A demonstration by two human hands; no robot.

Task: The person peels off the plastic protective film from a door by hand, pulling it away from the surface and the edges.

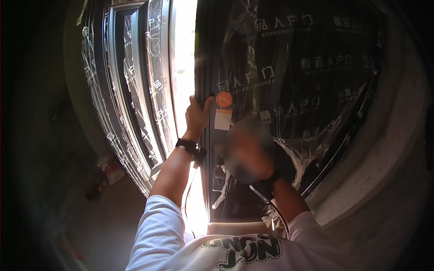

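My left hand [198, 113] grips the free edge of a dark door leaf [244, 203], its thumb on the near face. The leaf is wrapped in printed protective film [288, 84], torn lower down. A blurred patch covers most of my right hand [259, 161], in front of the leaf near lock height; whether it holds anything is hidden. Beside my left thumb, an orange round sticker [224, 100] sits above a pale label [223, 119]. A lock plate [218, 179] with a loose strip of film lies below. Each wrist wears a black band with a cable.
On the left stands another film-covered metal door panel [130, 84]; bright light comes through the gap between the two. A red-and-white bucket [112, 169] stands on the floor at left. Torn film [300, 159] hangs at right, near a pale wall [359, 189].
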